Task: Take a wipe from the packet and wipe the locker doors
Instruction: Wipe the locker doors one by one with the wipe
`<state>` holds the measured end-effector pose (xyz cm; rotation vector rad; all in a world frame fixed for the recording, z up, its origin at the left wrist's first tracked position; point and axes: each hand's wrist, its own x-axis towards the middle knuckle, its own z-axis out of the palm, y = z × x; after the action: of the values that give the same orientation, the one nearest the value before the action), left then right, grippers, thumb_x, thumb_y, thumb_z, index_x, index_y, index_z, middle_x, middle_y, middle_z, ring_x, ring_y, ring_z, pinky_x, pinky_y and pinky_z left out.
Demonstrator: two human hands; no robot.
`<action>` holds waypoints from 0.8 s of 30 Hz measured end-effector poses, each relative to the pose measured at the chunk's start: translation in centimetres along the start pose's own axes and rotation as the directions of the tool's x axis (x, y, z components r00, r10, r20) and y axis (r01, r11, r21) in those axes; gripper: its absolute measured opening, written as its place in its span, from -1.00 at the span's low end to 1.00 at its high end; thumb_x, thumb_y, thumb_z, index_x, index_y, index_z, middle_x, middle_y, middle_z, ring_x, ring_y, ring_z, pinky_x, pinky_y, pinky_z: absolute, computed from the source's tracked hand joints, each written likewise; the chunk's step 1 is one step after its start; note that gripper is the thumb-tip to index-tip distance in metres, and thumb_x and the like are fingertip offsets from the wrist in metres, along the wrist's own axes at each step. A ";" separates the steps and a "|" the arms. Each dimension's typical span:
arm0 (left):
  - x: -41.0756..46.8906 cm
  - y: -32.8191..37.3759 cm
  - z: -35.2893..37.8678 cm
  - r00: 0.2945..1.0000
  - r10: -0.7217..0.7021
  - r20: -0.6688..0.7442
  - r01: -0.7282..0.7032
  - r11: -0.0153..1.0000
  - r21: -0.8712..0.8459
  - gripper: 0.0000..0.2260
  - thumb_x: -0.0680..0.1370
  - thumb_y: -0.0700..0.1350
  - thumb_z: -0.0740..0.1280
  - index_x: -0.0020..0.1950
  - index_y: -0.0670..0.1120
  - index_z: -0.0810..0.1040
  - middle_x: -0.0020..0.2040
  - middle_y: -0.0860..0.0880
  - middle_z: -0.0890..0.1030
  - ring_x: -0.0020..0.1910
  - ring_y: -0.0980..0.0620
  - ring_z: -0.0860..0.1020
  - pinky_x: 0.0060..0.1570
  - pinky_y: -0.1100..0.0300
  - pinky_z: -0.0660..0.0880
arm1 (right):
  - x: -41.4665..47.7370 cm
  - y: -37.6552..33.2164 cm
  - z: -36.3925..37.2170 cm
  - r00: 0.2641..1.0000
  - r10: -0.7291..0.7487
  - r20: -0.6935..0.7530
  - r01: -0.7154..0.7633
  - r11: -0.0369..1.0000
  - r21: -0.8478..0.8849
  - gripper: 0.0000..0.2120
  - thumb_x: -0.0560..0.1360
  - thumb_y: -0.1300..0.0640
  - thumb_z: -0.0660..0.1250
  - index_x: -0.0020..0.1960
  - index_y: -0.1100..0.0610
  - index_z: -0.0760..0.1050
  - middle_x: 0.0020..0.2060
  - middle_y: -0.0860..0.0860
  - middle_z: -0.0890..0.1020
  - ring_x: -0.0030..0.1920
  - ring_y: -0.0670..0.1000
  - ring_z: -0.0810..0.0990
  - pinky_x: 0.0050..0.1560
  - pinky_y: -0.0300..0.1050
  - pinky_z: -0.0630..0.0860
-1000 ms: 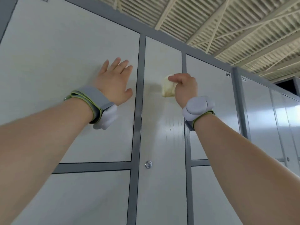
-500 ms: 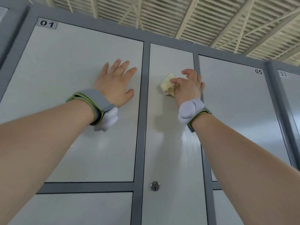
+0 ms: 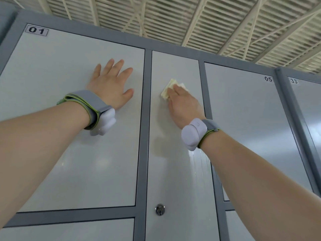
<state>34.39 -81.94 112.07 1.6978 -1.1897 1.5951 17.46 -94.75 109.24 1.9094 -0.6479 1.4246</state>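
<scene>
A folded pale yellow wipe [image 3: 167, 90] lies flat against the upper part of the narrow middle locker door [image 3: 177, 171]. My right hand [image 3: 184, 103] presses on the wipe with straight fingers, covering its lower right part. My left hand [image 3: 111, 86] rests flat with spread fingers on the wide locker door marked 01 [image 3: 69, 145]. Wet streaks shine on the middle door below my right wrist. The wipe packet is out of sight.
A round keyhole lock [image 3: 160, 209] sits low on the middle door. Door 05 [image 3: 251, 127] and door 33 [image 3: 309, 105] stand to the right. Grey frame bars [image 3: 144, 136] separate the doors. A slatted ceiling [image 3: 191, 20] runs above the lockers.
My right hand went from gripping the wipe with curled fingers to pressing it flat on the middle door. The view tilted upward. My left hand stayed on door 01.
</scene>
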 end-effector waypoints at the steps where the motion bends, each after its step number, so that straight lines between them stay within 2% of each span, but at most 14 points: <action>1: 0.1 -0.1 0.0 1.000 -0.009 0.003 0.009 1.000 0.003 -0.46 0.61 0.08 0.09 0.55 -0.01 0.03 0.57 -0.05 -0.07 0.53 -0.06 -0.14 0.46 -0.02 -0.18 | 0.3 0.1 0.3 1.000 0.005 0.011 -0.005 1.000 -0.001 -0.62 0.64 0.11 -0.02 0.40 0.23 0.26 0.43 0.10 0.24 0.42 0.12 0.21 0.32 -0.11 0.14; 3: 0.3 -0.1 0.1 1.000 -0.016 0.009 0.016 1.000 0.008 -0.46 0.61 0.09 0.07 0.55 0.00 0.02 0.57 -0.04 -0.08 0.53 -0.05 -0.14 0.46 -0.02 -0.18 | 1.2 0.3 0.5 0.995 0.071 0.069 -0.068 0.997 -0.046 -0.48 0.64 -0.05 -0.10 0.47 0.26 0.14 0.51 0.11 0.08 0.51 0.10 0.01 0.48 -0.04 -0.07; 5: 0.5 -0.3 0.2 1.000 -0.009 0.003 0.009 1.000 0.013 -0.47 0.62 0.10 0.06 0.55 -0.01 0.03 0.57 -0.05 -0.08 0.53 -0.05 -0.14 0.46 -0.02 -0.18 | 2.5 0.7 0.6 0.981 0.157 0.112 -0.152 0.987 -0.051 -0.35 0.62 -0.15 -0.13 0.52 0.29 -0.01 0.53 0.13 -0.04 0.53 0.09 -0.11 0.49 -0.02 -0.20; 7: 0.7 -0.6 0.2 1.000 -0.005 -0.001 0.005 1.000 0.013 -0.47 0.62 0.09 0.06 0.55 -0.02 0.04 0.57 -0.05 -0.07 0.53 -0.05 -0.14 0.46 -0.02 -0.17 | 4.0 0.9 0.2 0.971 0.208 0.116 -0.210 0.978 0.013 -0.30 0.61 -0.19 -0.10 0.52 0.33 -0.07 0.53 0.17 -0.07 0.53 0.11 -0.13 0.49 -0.05 -0.21; 9: 0.9 -1.0 0.3 1.000 -0.009 -0.006 0.009 1.000 0.018 -0.48 0.62 0.09 0.05 0.55 -0.02 0.05 0.57 -0.06 -0.07 0.53 -0.06 -0.13 0.46 -0.02 -0.17 | 5.3 1.0 0.1 0.969 0.224 0.101 -0.234 0.967 0.097 -0.28 0.61 -0.19 -0.06 0.51 0.34 -0.04 0.52 0.19 -0.05 0.53 0.13 -0.10 0.49 -0.04 -0.17; 13: 0.9 -1.8 0.5 1.000 -0.022 -0.007 0.022 1.000 0.021 -0.49 0.63 0.08 0.04 0.55 -0.04 0.06 0.57 -0.07 -0.05 0.53 -0.06 -0.12 0.46 -0.01 -0.16 | 5.4 0.1 0.5 0.991 0.129 0.045 -0.135 0.972 0.192 -0.31 0.60 -0.19 0.00 0.52 0.26 -0.03 0.53 0.17 -0.03 0.52 0.14 -0.12 0.49 -0.03 -0.19; 16: 0.9 -1.9 0.7 0.999 -0.034 0.000 0.034 0.999 0.008 -0.51 0.63 0.06 0.03 0.54 -0.03 0.07 0.57 -0.06 -0.04 0.53 -0.07 -0.11 0.46 -0.01 -0.15 | 4.1 -0.6 1.3 0.998 -0.027 0.047 0.020 0.989 0.145 -0.34 0.60 -0.19 -0.04 0.54 0.18 -0.07 0.53 0.13 -0.10 0.52 0.13 -0.19 0.47 -0.06 -0.26; 19: 1.1 -1.9 0.8 0.999 -0.049 0.003 0.049 0.999 0.007 -0.51 0.63 0.07 0.02 0.55 -0.02 0.06 0.57 -0.04 -0.05 0.53 -0.06 -0.11 0.46 -0.03 -0.15 | 3.3 -0.6 1.5 0.993 -0.104 0.055 0.097 0.988 0.123 -0.33 0.60 -0.20 -0.07 0.54 0.19 -0.09 0.54 0.10 -0.14 0.52 0.07 -0.22 0.48 -0.10 -0.28; 21: 1.3 -2.0 0.8 0.998 -0.062 0.004 0.062 0.998 0.010 -0.50 0.63 0.09 0.00 0.55 -0.01 0.04 0.57 -0.03 -0.06 0.53 -0.06 -0.11 0.46 -0.04 -0.16 | 3.6 0.1 1.5 0.993 -0.089 0.075 0.081 0.992 0.093 -0.32 0.60 -0.21 -0.10 0.54 0.20 -0.13 0.53 0.08 -0.17 0.52 0.04 -0.24 0.48 -0.12 -0.29; 24: 1.6 -2.4 0.9 0.997 -0.069 0.022 0.069 0.997 0.034 -0.50 0.63 0.11 -0.01 0.55 0.02 0.02 0.57 -0.02 -0.07 0.53 -0.05 -0.12 0.47 -0.06 -0.16 | 5.4 1.4 1.5 0.995 0.074 0.072 -0.080 0.993 0.090 -0.28 0.58 -0.26 -0.12 0.54 0.20 -0.14 0.53 0.10 -0.18 0.52 0.07 -0.24 0.49 -0.08 -0.27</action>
<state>36.73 -81.92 113.93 1.7636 -1.1090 1.5663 18.97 -96.80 114.39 2.0331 -0.7061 1.4654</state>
